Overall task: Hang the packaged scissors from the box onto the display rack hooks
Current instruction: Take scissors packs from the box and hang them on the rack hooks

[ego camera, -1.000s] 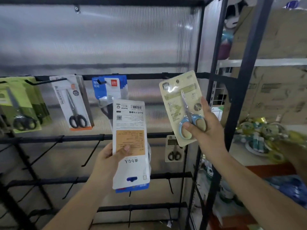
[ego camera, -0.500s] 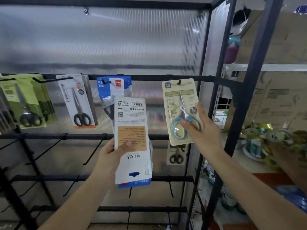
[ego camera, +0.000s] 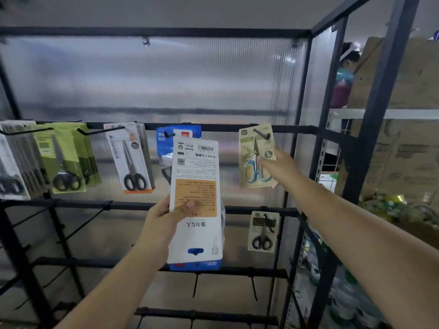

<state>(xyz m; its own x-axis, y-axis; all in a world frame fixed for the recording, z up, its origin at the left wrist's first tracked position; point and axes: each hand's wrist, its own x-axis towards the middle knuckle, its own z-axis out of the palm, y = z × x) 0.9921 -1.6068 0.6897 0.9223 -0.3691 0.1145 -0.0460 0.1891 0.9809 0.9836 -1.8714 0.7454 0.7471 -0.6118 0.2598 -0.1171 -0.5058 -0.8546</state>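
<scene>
A beige card with blue-handled scissors (ego camera: 249,150) hangs with its hole over a hook (ego camera: 261,133) on the rack's top rail (ego camera: 221,127), at the right end. My right hand (ego camera: 279,163) pinches this card at its right edge, thumb on the front. My left hand (ego camera: 164,219) grips a white scissors pack (ego camera: 194,167), upside down with its printed back towards me, in front of the rack's middle. A blue pack (ego camera: 193,266) peeks out behind the white pack's lower edge. The box is out of view.
The top rail also carries blue packs (ego camera: 164,143), a white pack with black scissors (ego camera: 129,160), green packs (ego camera: 61,160) and grey ones at far left. A small beige pack (ego camera: 262,231) hangs one rail lower. Lower hooks (ego camera: 254,288) are bare. Cardboard boxes (ego camera: 403,74) stand right.
My right hand has carried the beige card up and left onto the top rail's right hook, where it now hangs straight. My left hand has kept hold of the white pack.
</scene>
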